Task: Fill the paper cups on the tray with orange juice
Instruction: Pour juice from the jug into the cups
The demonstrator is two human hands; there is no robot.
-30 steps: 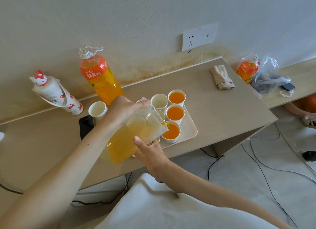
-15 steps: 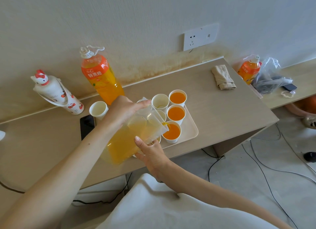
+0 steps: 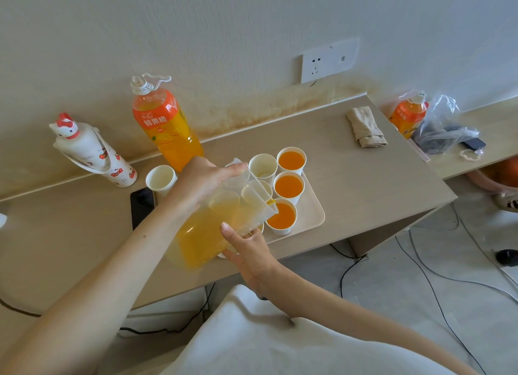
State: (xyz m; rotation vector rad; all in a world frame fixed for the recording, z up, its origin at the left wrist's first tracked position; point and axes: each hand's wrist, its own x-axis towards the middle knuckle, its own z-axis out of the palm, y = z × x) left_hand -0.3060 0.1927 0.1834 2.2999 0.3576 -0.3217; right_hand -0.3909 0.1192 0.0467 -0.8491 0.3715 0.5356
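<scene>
Juice (image 3: 196, 243) reaches the spout of the tilted pitcher (image 3: 224, 217), above the near-right cup (image 3: 281, 217) on the tray (image 3: 315, 206). Our left hand (image 3: 201, 178) curls around the pitcher's top; our right hand (image 3: 249, 248) pinches its lower side at the tray's near edge.

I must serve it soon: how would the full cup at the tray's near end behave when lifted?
Probably heavy for its size: juice stands high in the near cup. Its thin paper wall likely yields if squeezed, so juice may spill onto the tray.
</scene>
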